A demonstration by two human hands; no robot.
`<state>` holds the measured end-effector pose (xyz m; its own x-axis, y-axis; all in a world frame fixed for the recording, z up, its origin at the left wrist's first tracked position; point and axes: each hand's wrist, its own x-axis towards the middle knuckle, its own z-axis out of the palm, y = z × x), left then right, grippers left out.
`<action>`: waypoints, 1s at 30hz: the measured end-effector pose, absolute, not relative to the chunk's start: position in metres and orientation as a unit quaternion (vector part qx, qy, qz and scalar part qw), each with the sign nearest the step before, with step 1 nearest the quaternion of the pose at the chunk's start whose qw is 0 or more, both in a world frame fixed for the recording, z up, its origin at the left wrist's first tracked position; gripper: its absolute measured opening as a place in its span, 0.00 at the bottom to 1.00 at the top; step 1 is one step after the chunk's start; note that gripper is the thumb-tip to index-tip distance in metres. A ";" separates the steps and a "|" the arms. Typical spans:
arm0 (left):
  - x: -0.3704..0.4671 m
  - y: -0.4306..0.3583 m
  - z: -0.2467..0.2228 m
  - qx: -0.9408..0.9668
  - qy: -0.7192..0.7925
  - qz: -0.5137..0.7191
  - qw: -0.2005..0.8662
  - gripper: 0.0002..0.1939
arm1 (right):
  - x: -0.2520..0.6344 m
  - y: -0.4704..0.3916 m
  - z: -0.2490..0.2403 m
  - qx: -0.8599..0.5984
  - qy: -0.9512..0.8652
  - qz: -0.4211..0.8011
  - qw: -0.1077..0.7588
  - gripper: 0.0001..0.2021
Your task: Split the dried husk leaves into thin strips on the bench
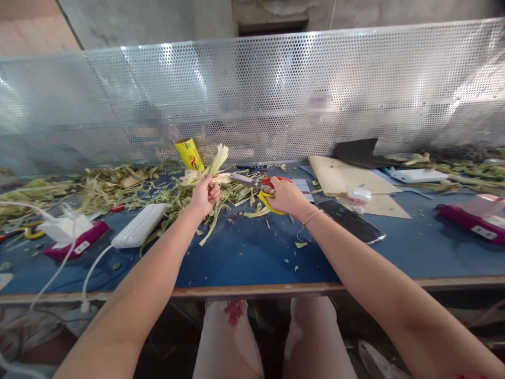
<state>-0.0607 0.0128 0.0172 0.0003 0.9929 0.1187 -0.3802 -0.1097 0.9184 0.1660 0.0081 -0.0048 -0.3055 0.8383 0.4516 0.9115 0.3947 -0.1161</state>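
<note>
My left hand (205, 196) is closed around a bunch of pale husk leaves (218, 160), whose tips stick up above the fingers. In my right hand (287, 196) are scissors (268, 202) with red and yellow handles. Their metal blades point left, towards the husk leaves; whether they touch them I cannot tell. Under and around the left hand lies a heap of dry green and pale leaf strips (185, 197). Just behind this heap leans a yellow cardboard tube (189, 154).
On the blue table (252, 258) lie a white power bank (140, 225), a purple power strip (74, 243) with cables, a phone (353, 221) and brown paper (349, 179). Another purple strip (473, 221) sits at right. A perforated metal screen (268, 100) stands behind.
</note>
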 end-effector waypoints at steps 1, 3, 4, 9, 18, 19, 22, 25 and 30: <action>-0.061 0.013 0.016 0.429 0.361 0.605 0.564 0.07 | 0.166 0.008 -0.005 -0.544 -0.805 -0.081 0.224 0.14; -0.061 0.015 0.014 0.438 0.368 0.595 0.564 0.07 | 0.165 0.007 -0.004 -0.541 -0.808 -0.080 0.219 0.15; -0.061 0.015 0.013 0.444 0.371 0.592 0.561 0.07 | 0.165 0.007 -0.004 -0.540 -0.809 -0.080 0.216 0.15; -0.059 0.017 0.007 0.459 0.392 0.603 0.522 0.06 | 0.163 0.004 -0.003 -0.531 -0.817 -0.086 0.208 0.16; -0.058 0.019 0.003 0.523 0.385 0.567 0.507 0.05 | 0.160 -0.001 0.000 -0.523 -0.824 -0.086 0.202 0.17; -0.058 0.019 0.002 0.529 0.385 0.564 0.503 0.05 | 0.160 -0.001 0.000 -0.522 -0.824 -0.086 0.203 0.18; -0.058 0.020 0.000 0.540 0.393 0.552 0.500 0.09 | 0.160 -0.003 0.001 -0.519 -0.824 -0.090 0.209 0.18; -0.057 0.020 0.000 0.554 0.408 0.531 0.495 0.13 | 0.158 -0.005 0.002 -0.519 -0.823 -0.094 0.210 0.18; -0.054 0.018 0.000 0.577 0.455 0.501 0.457 0.18 | 0.157 -0.007 0.003 -0.526 -0.820 -0.098 0.204 0.17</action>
<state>-0.0536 0.0175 -0.0001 0.0843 0.9832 0.1616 0.0668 -0.1674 0.9836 0.1574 -0.0066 0.0026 -0.3640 0.8223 0.4375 0.9021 0.4281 -0.0541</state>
